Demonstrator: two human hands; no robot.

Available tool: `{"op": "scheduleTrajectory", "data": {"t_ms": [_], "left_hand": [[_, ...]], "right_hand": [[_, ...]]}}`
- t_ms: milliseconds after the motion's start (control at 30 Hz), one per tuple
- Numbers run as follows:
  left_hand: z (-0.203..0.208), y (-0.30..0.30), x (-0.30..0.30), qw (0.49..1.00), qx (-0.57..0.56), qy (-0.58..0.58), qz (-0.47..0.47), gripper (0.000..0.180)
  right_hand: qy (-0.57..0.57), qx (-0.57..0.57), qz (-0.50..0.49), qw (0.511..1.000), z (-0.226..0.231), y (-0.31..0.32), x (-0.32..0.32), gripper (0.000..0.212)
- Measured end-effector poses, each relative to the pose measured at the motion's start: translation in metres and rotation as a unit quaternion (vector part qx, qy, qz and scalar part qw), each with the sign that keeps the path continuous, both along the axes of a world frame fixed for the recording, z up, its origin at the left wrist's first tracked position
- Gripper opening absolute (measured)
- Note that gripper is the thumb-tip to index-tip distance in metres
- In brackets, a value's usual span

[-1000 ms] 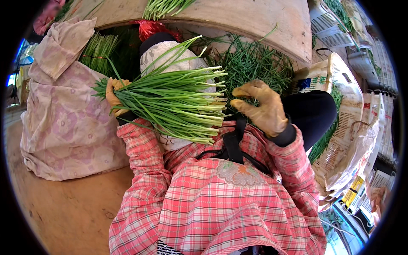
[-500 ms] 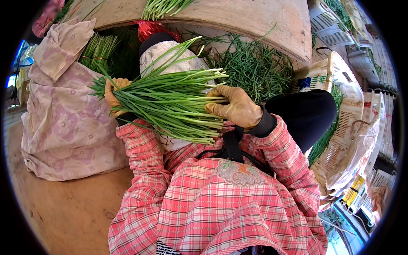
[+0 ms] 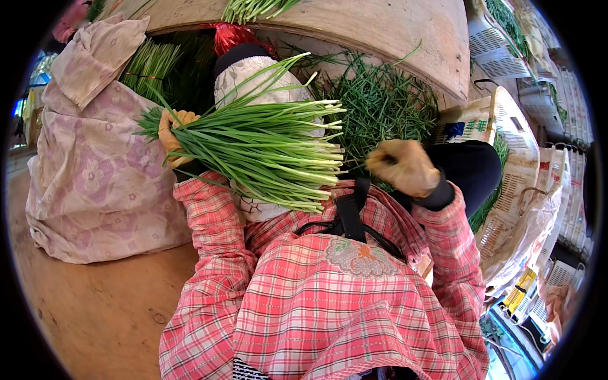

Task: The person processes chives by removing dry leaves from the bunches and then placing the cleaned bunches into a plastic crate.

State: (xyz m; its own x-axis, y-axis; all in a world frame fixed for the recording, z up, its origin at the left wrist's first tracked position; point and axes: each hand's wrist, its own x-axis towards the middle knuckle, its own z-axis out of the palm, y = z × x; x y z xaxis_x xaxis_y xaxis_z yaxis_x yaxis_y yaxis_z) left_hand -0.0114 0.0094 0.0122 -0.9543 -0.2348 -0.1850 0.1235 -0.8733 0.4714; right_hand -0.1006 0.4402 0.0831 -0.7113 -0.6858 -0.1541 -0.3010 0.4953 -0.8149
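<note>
My left hand (image 3: 174,136), in a tan glove, is closed round a bunch of long green chives (image 3: 253,149) near its dark leafy end. The pale stem ends fan out to the right, across my lap. To the right of those ends, apart from them, my gloved right hand (image 3: 405,167) hangs by the edge of a heap of loose green trimmings (image 3: 380,104). Its fingers are curled in and blurred by motion. Whatever they may hold is hidden.
A wooden board (image 3: 380,28) spans the far side, with more stems (image 3: 259,9) on it. Tied bundles (image 3: 151,66) lie beside a flowered cloth (image 3: 101,171) at left. A red plastic bag (image 3: 231,38) sits under the board. White crates (image 3: 516,120) line the right.
My right hand has let go of the pale stem ends and moved right, its fingers curling in. My left hand still grips the chives in nearly the same place.
</note>
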Motion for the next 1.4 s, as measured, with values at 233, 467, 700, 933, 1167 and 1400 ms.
{"op": "scheduleTrajectory", "data": {"t_ms": [233, 467, 700, 933, 1167, 1400], "left_hand": [[-0.009, -0.008, 0.003, 0.999, -0.003, 0.042, -0.033, 0.041], [-0.011, -0.004, -0.005, 0.992, 0.009, 0.111, -0.054, 0.041], [-0.017, -0.007, 0.004, 0.997, 0.019, 0.068, -0.028, 0.041], [-0.004, 0.001, 0.001, 0.998, 0.038, 0.056, -0.008, 0.045], [-0.005, 0.001, 0.001, 0.997, 0.023, 0.073, 0.003, 0.044], [-0.014, 0.007, 0.001, 0.992, 0.062, 0.111, 0.001, 0.042]], "right_hand": [[0.232, 0.088, -0.13, 0.96, 0.011, 0.008, 0.009, 0.018], [0.107, -0.004, 0.005, 0.994, -0.023, -0.061, 0.054, 0.026], [0.08, 0.025, -0.08, 0.993, -0.021, -0.008, 0.038, 0.02], [-0.143, -0.097, -0.121, 0.977, -0.036, -0.063, -0.008, 0.043], [-0.285, -0.225, -0.229, 0.903, -0.043, -0.081, 0.001, 0.021], [-0.336, -0.221, -0.135, 0.906, -0.058, -0.032, -0.009, 0.035]]}}
